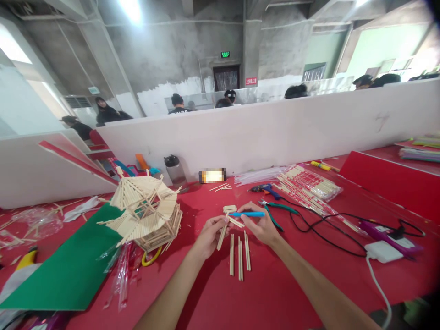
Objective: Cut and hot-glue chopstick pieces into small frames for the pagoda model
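Note:
My left hand [211, 233] is closed around a few short wooden sticks [222, 237], which splay apart at their upper end. In my right hand [263, 227] is a blue pen [252, 214], its tip pointing left at the top of those sticks. A stick slants down to the right below the pen; which hand supports it, I cannot tell. Beneath my hands, several cut sticks [240, 259] lie in small groups, roughly side by side. Just beyond them rests a short bundle of sticks [230, 208].
A pavilion model [147, 213] of wooden sticks stands left, beside a green board [68, 261]. Rightward lie green-handled pliers [275, 215], a blue glue gun [270, 190], packaged sticks [311, 183], black cables and a purple power strip [395, 238]. A white partition [275, 133] runs behind; people sit beyond it.

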The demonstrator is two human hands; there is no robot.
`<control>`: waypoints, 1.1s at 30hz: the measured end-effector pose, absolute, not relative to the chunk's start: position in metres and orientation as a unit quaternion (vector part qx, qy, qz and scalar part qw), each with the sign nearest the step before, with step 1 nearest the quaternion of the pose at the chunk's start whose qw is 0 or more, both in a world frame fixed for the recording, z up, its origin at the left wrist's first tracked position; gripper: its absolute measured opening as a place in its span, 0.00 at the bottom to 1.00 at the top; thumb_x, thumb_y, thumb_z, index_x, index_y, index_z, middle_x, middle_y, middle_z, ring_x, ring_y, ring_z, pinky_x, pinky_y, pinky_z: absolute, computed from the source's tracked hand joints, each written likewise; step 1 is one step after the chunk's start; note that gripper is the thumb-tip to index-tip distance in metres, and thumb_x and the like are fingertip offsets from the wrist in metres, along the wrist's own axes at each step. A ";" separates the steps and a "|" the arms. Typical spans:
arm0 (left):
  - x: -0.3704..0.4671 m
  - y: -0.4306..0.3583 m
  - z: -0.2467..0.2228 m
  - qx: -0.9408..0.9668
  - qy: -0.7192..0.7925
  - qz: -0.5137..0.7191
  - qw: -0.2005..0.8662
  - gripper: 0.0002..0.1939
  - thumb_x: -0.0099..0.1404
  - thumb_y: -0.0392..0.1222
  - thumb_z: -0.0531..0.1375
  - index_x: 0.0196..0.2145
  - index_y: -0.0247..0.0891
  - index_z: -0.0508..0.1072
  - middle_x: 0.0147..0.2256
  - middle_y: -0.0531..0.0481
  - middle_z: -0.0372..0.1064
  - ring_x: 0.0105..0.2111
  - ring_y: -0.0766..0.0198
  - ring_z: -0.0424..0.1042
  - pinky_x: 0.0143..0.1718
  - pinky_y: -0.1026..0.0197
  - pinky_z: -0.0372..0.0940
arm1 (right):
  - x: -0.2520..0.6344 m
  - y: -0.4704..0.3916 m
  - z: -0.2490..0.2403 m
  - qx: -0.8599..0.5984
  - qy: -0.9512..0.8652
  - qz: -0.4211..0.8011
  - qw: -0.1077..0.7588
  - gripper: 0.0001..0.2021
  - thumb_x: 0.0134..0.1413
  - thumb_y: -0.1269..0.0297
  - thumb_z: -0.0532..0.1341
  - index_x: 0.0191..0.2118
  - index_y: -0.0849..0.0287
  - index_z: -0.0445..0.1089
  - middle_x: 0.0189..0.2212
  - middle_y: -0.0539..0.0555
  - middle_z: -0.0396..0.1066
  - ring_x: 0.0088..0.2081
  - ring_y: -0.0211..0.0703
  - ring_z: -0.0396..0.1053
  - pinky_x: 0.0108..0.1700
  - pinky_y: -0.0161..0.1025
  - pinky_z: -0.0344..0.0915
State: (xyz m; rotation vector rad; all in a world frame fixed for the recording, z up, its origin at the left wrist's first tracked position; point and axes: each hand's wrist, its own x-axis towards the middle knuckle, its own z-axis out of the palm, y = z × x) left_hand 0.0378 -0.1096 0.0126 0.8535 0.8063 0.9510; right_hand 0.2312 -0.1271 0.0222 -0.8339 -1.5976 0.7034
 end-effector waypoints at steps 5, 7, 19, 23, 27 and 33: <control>0.037 -0.109 0.012 0.390 0.373 0.431 0.723 0.17 0.50 0.46 0.74 0.32 0.30 0.78 0.27 0.47 0.76 0.22 0.72 0.68 0.27 0.71 0.64 | 0.233 -0.129 0.024 -0.355 -0.709 0.248 0.556 0.07 0.61 0.61 0.59 0.40 0.56 0.72 0.35 0.55 0.76 0.36 0.45 0.73 0.42 0.41 0.69; 0.037 -0.109 0.011 0.393 0.371 0.428 0.725 0.18 0.50 0.46 0.74 0.33 0.30 0.79 0.28 0.47 0.76 0.22 0.72 0.68 0.27 0.70 0.65 | 0.233 -0.129 0.023 -0.354 -0.718 0.232 0.553 0.07 0.61 0.61 0.59 0.41 0.56 0.73 0.35 0.55 0.76 0.36 0.45 0.73 0.42 0.41 0.68; 0.038 -0.111 0.014 0.397 0.365 0.419 0.731 0.16 0.50 0.45 0.74 0.32 0.30 0.79 0.27 0.47 0.75 0.22 0.73 0.68 0.27 0.72 0.64 | 0.234 -0.128 0.021 -0.356 -0.741 0.202 0.532 0.07 0.61 0.62 0.60 0.41 0.54 0.75 0.36 0.55 0.77 0.37 0.45 0.74 0.44 0.42 0.68; 0.038 -0.111 0.013 0.393 0.366 0.421 0.731 0.16 0.50 0.45 0.74 0.31 0.30 0.79 0.27 0.47 0.75 0.22 0.73 0.68 0.27 0.71 0.65 | 0.233 -0.128 0.021 -0.358 -0.745 0.202 0.525 0.07 0.61 0.62 0.59 0.41 0.54 0.75 0.37 0.55 0.78 0.38 0.46 0.74 0.44 0.42 0.68; 0.038 -0.110 0.012 0.392 0.367 0.421 0.731 0.16 0.50 0.45 0.74 0.32 0.30 0.79 0.27 0.47 0.76 0.22 0.72 0.69 0.27 0.71 0.64 | 0.233 -0.128 0.021 -0.362 -0.747 0.197 0.522 0.07 0.61 0.63 0.60 0.42 0.54 0.75 0.37 0.55 0.77 0.38 0.46 0.74 0.44 0.42 0.68; 0.038 -0.110 0.012 0.389 0.372 0.424 0.729 0.16 0.50 0.45 0.74 0.32 0.31 0.79 0.28 0.46 0.77 0.22 0.72 0.69 0.28 0.70 0.65 | 0.233 -0.128 0.021 -0.359 -0.749 0.193 0.522 0.07 0.61 0.63 0.60 0.41 0.53 0.74 0.36 0.54 0.77 0.37 0.46 0.74 0.43 0.42 0.68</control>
